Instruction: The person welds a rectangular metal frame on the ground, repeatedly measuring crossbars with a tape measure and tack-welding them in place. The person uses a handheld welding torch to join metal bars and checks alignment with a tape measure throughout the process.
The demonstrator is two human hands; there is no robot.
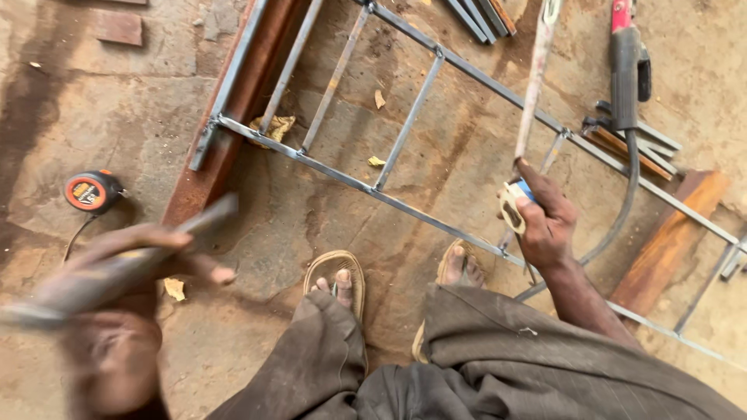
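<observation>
A ladder-like metal frame (405, 148) lies on the floor (117, 101), running from upper left to lower right; a steel beam (233, 101) lies beside its left end; a tape measure (92, 190) sits left of the beam; an angle grinder (625, 70) rests across the frame's right part, a wooden plank (669, 241) below it.

Round orange-and-black label on the tape measure (92, 191), lying on the ground at left. No packages, signs or screens.

Right hand (545, 222) grips tape measure (513, 204); left hand (117, 264) grips bar (132, 260).
</observation>
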